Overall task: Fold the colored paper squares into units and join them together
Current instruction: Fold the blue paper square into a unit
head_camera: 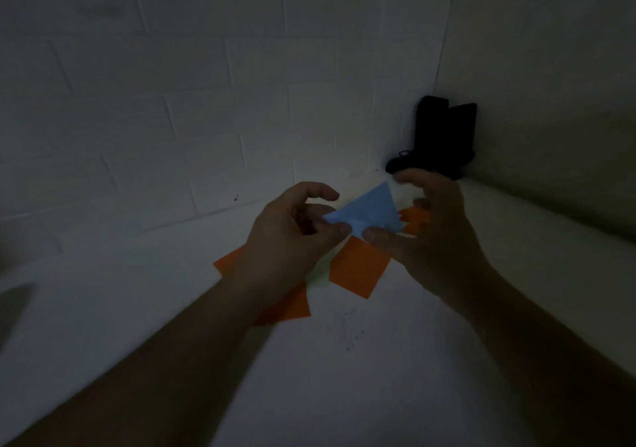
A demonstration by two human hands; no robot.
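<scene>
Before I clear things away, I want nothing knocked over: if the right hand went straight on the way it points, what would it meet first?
Probably the dark object in the wall corner. The right hand, pinching the blue paper, points up and away toward it, though depth is unclear in this dim picture.

Folded blue paper aloft above scattered orange squares

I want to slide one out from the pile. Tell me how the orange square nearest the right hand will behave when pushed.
The orange square lies flat and thin, so it is probably light and floppy. It overlaps a pale green sheet, so a push may drag that along. On the smooth white surface it likely slides easily.
</scene>
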